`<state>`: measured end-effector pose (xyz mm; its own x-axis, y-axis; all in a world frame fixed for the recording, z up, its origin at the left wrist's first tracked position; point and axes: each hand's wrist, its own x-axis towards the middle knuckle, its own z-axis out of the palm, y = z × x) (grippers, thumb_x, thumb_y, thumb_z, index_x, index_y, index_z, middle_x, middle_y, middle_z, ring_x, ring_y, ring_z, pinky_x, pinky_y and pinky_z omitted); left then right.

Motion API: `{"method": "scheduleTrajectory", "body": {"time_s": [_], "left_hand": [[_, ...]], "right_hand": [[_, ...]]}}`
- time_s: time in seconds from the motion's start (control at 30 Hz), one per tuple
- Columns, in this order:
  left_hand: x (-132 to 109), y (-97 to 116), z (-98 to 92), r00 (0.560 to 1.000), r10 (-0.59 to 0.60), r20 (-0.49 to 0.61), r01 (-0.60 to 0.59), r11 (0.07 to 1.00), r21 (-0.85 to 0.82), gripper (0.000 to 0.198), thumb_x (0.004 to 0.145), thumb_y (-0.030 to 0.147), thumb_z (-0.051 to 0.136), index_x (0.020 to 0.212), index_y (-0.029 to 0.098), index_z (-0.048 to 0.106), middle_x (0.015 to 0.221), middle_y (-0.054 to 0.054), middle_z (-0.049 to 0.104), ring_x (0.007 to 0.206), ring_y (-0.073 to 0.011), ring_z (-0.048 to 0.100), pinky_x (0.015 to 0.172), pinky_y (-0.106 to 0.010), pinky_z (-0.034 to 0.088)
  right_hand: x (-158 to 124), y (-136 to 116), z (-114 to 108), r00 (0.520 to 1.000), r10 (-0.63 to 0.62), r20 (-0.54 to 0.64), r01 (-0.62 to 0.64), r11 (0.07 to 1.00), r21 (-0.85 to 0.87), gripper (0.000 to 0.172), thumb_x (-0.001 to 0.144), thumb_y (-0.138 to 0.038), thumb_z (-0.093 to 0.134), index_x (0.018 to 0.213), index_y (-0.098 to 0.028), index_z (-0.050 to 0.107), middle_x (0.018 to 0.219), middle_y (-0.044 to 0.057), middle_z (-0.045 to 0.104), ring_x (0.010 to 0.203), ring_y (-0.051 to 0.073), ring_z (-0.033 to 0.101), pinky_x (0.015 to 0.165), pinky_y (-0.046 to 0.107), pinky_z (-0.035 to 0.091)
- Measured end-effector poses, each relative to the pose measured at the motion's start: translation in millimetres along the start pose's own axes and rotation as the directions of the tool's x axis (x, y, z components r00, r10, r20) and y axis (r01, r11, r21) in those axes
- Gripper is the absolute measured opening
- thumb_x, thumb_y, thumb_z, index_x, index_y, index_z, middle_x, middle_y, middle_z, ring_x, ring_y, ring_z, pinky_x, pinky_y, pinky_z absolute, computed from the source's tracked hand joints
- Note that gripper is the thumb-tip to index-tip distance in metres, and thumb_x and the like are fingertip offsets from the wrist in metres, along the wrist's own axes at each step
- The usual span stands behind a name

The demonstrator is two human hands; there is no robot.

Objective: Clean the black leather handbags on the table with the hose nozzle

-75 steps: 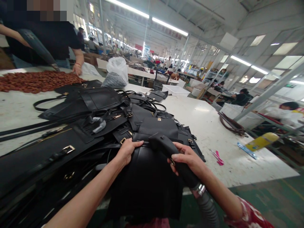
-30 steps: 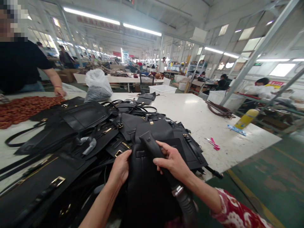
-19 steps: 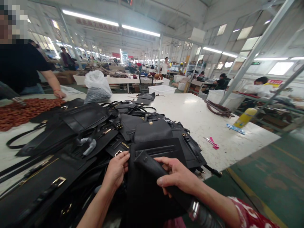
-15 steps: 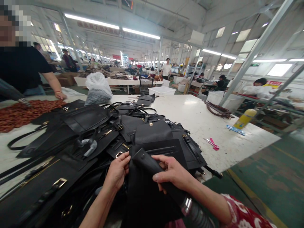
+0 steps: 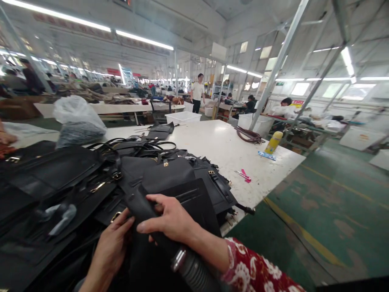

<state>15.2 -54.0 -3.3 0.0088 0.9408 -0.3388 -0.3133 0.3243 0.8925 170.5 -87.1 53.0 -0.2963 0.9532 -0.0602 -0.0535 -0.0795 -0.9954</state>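
My right hand [image 5: 172, 221] is closed round a black nozzle [image 5: 138, 204] that ends in a grey ribbed hose [image 5: 194, 273]. The nozzle tip rests on a black leather bag panel [image 5: 194, 200] at the near table edge. My left hand [image 5: 111, 245] lies just left of the nozzle, its fingers curled on the panel's left edge. Around both hands lies a heap of black leather bags [image 5: 75, 174] with gold buckles and straps.
The white table [image 5: 219, 146] carries a filled plastic bag [image 5: 77, 119], pink scissors [image 5: 244, 175], a yellow bottle [image 5: 273, 142], brown straps [image 5: 249, 135] and a white tray [image 5: 184, 117]. Green floor lies to the right. People work at benches behind.
The view has swung right, so the person in black at the left has left the picture. My right hand has drawn the nozzle back toward me over the panel; my left hand stays at its edge.
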Motion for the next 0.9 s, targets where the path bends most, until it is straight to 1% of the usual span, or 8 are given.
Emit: {"method": "scheduleTrajectory", "body": {"time_s": [0.1,0.17,0.27,0.33,0.47,0.63,0.77,0.9], "left_hand": [[-1.1,1.5,1.1,0.999,0.025,-0.04,-0.024,0.999,0.031,0.054,0.064,0.006,0.058,0.116,0.022,0.052,0.076,-0.002,0.069,0.058,-0.0152,0.063,0.049,-0.021,0.049],[-0.2,1.6,-1.3,0.995,0.052,-0.082,-0.046,0.997,0.065,0.053,0.067,0.008,0.058,0.117,0.023,0.052,0.075,-0.001,0.068,0.055,-0.0124,0.061,0.047,-0.018,0.048],[0.4,2.7,-5.2,0.989,0.082,-0.124,-0.072,0.994,0.084,0.051,0.068,0.01,0.058,0.116,0.024,0.051,0.067,0.001,0.066,0.052,-0.0103,0.059,0.046,-0.016,0.046],[-1.7,3.9,-4.3,0.991,0.066,-0.119,-0.056,0.995,0.086,0.048,0.069,0.016,0.061,0.115,0.023,0.05,0.064,0.002,0.064,0.053,-0.0105,0.06,0.047,-0.016,0.047],[-13.1,4.0,9.0,0.998,0.003,-0.062,0.005,0.993,0.121,0.057,0.061,0.021,0.07,0.113,0.024,0.047,0.082,-0.001,0.066,0.068,-0.016,0.064,0.06,-0.025,0.052],[-25.4,3.1,26.3,0.999,0.004,-0.049,0.006,0.979,0.204,0.068,0.052,0.011,0.075,0.112,0.024,0.045,0.087,-0.002,0.066,0.071,-0.0199,0.065,0.064,-0.031,0.053],[-22.3,2.1,28.8,0.987,0.115,-0.111,-0.088,0.971,0.222,0.066,0.054,0.006,0.071,0.112,0.024,0.046,0.089,-0.002,0.066,0.068,-0.0176,0.064,0.062,-0.028,0.052],[-19.3,0.1,28.2,0.981,0.113,-0.159,-0.078,0.974,0.212,0.068,0.055,0.006,0.071,0.114,0.025,0.044,0.094,-0.003,0.064,0.071,-0.0169,0.064,0.06,-0.025,0.052]], "right_hand": [[-25.4,3.9,-12.7,0.999,0.021,0.03,-0.024,0.995,0.096,0.074,0.052,-0.03,0.076,0.119,-0.024,0.047,0.079,0.0,0.058,0.047,0.01,0.055,0.04,0.021,0.046],[-42.0,4.3,-29.3,0.999,0.049,-0.013,-0.046,0.987,0.151,0.073,0.053,-0.028,0.075,0.12,-0.023,0.046,0.074,-0.001,0.058,0.042,0.009,0.054,0.037,0.021,0.046],[-72.0,2.0,-67.4,0.982,0.016,-0.188,0.013,0.988,0.154,0.065,0.062,-0.024,0.068,0.121,-0.02,0.043,0.06,-0.003,0.057,0.04,0.01,0.053,0.036,0.02,0.044],[-94.0,1.1,-95.3,0.951,-0.001,-0.308,0.05,0.987,0.151,0.059,0.066,-0.023,0.064,0.12,-0.019,0.043,0.061,-0.001,0.059,0.04,0.01,0.054,0.036,0.02,0.044],[-120.9,9.1,-125.2,0.963,0.067,-0.26,-0.007,0.975,0.223,0.056,0.066,-0.021,0.062,0.119,-0.016,0.043,0.067,0.003,0.063,0.042,0.012,0.056,0.036,0.022,0.044],[-97.2,25.1,-115.5,0.984,0.111,-0.137,-0.078,0.971,0.225,0.058,0.06,-0.017,0.066,0.115,-0.016,0.047,0.064,0.002,0.063,0.039,0.013,0.055,0.034,0.023,0.045],[-69.1,21.5,-124.5,0.967,0.03,-0.254,0.016,0.984,0.178,0.054,0.062,-0.02,0.066,0.113,-0.016,0.049,0.062,0.001,0.063,0.04,0.014,0.055,0.035,0.024,0.045],[-71.4,13.4,-148.7,0.935,-0.019,-0.353,0.086,0.981,0.174,0.053,0.067,-0.024,0.062,0.116,-0.018,0.043,0.063,-0.001,0.062,0.041,0.011,0.055,0.036,0.021,0.045]]}}
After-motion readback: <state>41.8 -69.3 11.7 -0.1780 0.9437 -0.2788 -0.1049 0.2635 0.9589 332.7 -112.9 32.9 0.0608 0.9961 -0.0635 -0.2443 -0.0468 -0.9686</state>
